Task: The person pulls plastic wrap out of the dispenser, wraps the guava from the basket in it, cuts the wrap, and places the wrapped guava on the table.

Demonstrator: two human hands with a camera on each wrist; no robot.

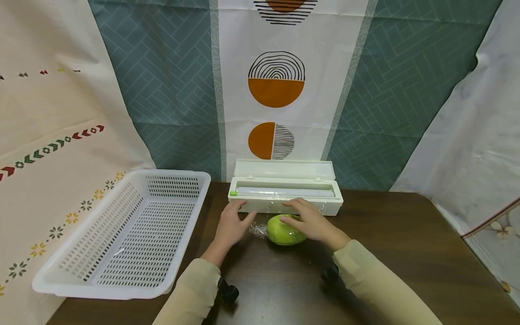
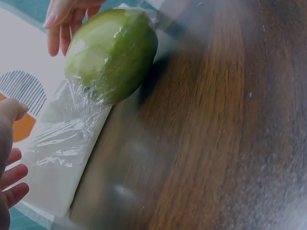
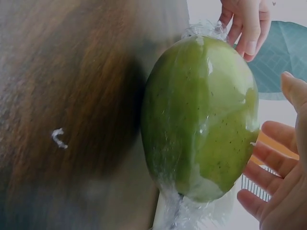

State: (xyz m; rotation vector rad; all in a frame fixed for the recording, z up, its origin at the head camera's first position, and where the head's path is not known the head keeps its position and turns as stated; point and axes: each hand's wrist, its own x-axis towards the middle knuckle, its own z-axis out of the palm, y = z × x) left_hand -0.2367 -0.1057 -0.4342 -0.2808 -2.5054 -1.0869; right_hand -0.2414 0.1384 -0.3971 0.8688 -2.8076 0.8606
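Observation:
A green mango, wrapped in clear cling film, lies on the dark wooden table before me. The film is bunched and twisted at both ends of the fruit. My left hand is held to the left of the mango, fingers loosely bent, apart from it and gripping nothing. On the other side, my right hand hovers with spread fingers by the mango's right end; in the right wrist view its fingertips come close to the skin, and I cannot tell whether they touch. Behind stands a white cling film dispenser, lid raised, roll inside.
To the left is a white slotted plastic basket with a small pale scrap inside. A green slider sits at the dispenser's left end. A bit of white film lies on the table. Patterned cloths hang behind and at both sides.

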